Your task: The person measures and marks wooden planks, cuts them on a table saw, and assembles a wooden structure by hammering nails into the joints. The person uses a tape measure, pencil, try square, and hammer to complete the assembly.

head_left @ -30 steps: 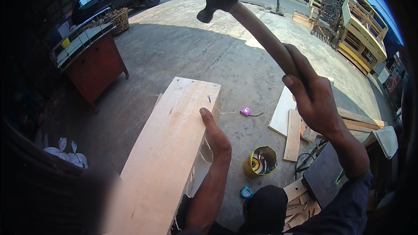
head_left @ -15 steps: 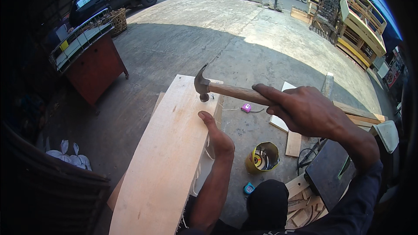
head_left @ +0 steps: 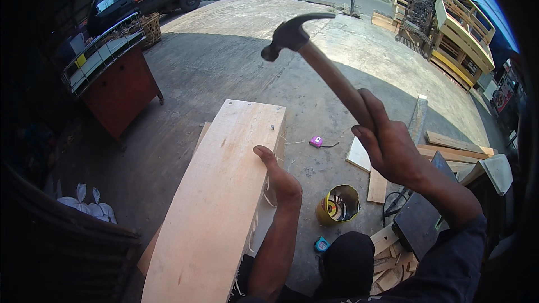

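Note:
My right hand (head_left: 389, 143) is closed round the wooden handle of a claw hammer (head_left: 337, 78), raised well above the work with its dark steel head up and to the left. Below it lies a long pale wooden board (head_left: 216, 191). A nail (head_left: 273, 127) stands out of the board near its far right corner, and small nail heads show along the far end. My left hand (head_left: 277, 174) grips the board's right edge, thumb on the top face a little nearer than the nail; its other fingers are hidden under the edge.
On the concrete floor to the right are a purple tape measure (head_left: 316, 142), a yellow tin (head_left: 338, 205), a blue tape measure (head_left: 321, 244) and wood offcuts (head_left: 387, 266). A dark-topped machine (head_left: 418, 219) stands beside my right arm. A red cart (head_left: 120, 92) is at the left.
The hammer has swung up and away from the nail, its head now high above the board. My left hand keeps its hold on the board's edge.

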### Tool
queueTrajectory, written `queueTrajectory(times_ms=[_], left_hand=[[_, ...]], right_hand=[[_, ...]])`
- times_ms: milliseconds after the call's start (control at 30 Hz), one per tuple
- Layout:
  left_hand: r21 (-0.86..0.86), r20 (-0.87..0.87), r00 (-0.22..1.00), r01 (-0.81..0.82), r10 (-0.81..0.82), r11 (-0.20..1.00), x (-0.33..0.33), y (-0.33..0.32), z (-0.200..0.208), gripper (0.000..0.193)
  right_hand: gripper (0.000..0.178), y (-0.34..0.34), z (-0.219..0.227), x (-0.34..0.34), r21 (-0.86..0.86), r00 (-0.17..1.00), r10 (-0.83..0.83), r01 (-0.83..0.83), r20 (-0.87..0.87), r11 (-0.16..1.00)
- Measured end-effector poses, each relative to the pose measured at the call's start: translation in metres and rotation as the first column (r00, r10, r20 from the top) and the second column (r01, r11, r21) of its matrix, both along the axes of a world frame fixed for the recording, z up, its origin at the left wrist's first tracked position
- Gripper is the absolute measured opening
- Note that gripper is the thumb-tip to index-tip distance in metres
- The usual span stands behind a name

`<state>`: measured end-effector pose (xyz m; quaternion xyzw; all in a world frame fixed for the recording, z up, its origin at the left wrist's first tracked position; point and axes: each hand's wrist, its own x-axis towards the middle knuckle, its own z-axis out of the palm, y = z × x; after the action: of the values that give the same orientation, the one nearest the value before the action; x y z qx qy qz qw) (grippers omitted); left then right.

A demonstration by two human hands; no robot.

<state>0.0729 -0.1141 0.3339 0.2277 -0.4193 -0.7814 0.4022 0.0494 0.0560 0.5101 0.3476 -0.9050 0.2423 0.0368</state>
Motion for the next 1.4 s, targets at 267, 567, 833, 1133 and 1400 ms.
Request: queueTrajectory(times_ms=[267,567,833,1133,1400], left_hand=[[-0.015,0.0,0.999,-0.041,0.041,0.999,-0.002,0.0,-0.003,0.089],[0.024,-0.121,0.99,0.076,-0.073,0.997,0.002,0.003,0.0,0.083],[-0.097,-0.023,1.0,0.004,-0.007,0.995,0.003,-0.002,0.005,0.082],[-0.214,0.033,0.995,0.102,-0.097,0.971,0.005,-0.001,0.006,0.083],[-0.251,-0.039,0.995,0.075,-0.087,0.965,0.005,0.0,0.008,0.079]], right_hand=[[0.057,-0.003,-0.016,0.009,-0.209,0.983,-0.125,0.151,0.131,0.966],[0.054,0.013,-0.03,0.012,0.363,0.981,0.08,-0.142,0.179,0.921],[0.057,0.042,-0.102,0.019,0.093,0.97,0.015,-0.038,0.241,0.995],[0.06,0.081,-0.389,0.172,0.191,0.453,-0.2,0.067,0.869,0.979],[0.031,0.075,-0.401,0.077,0.021,0.858,-0.278,0.298,0.432,0.954]])
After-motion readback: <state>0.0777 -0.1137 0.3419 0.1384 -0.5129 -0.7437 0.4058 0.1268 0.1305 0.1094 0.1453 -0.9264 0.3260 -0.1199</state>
